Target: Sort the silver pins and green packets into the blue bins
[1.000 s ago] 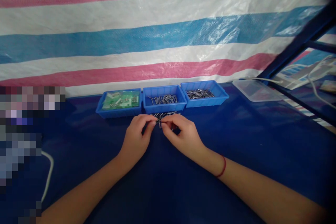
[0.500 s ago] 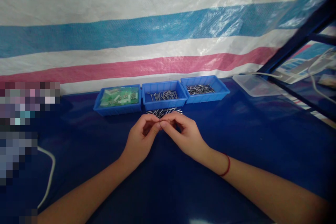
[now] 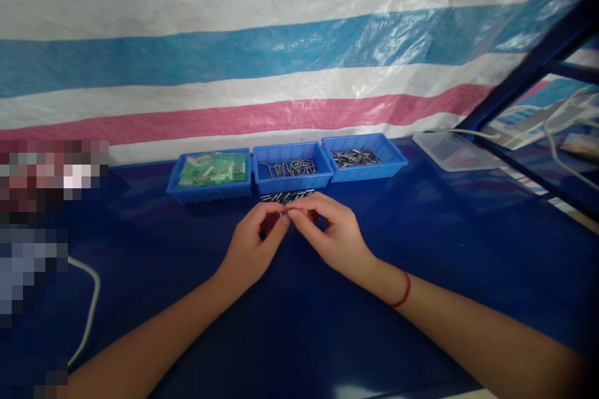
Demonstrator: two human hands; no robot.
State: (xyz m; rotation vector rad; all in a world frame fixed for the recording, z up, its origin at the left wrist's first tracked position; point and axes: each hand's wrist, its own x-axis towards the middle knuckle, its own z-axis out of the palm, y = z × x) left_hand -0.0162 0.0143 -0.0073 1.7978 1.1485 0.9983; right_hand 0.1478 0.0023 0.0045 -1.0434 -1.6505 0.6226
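In the middle of the head view, my left hand (image 3: 255, 242) and my right hand (image 3: 333, 234) meet fingertip to fingertip. Thumbs and forefingers of both are pinched round a small metal part (image 3: 284, 213); its kind is mostly hidden by the fingers. Just beyond the hands lies a pile of slim metal pins (image 3: 276, 197) on the blue table, partly covered by my fingers. Behind it stands a blue bin (image 3: 292, 184) holding metal pieces that look like screws or nails.
To the left, another blue bin (image 3: 210, 193) holds a green bag of parts (image 3: 213, 168). A third bin (image 3: 369, 173) with metal pins stands right. Farther right are a clear plastic lid (image 3: 452, 153) and a dark frame (image 3: 519, 78). A white cable (image 3: 93, 299) runs at left.
Both hands stay pinched together in nearly the same place. My fingers have shifted slightly, and a glint of metal now shows between the fingertips. The view has tilted a little.
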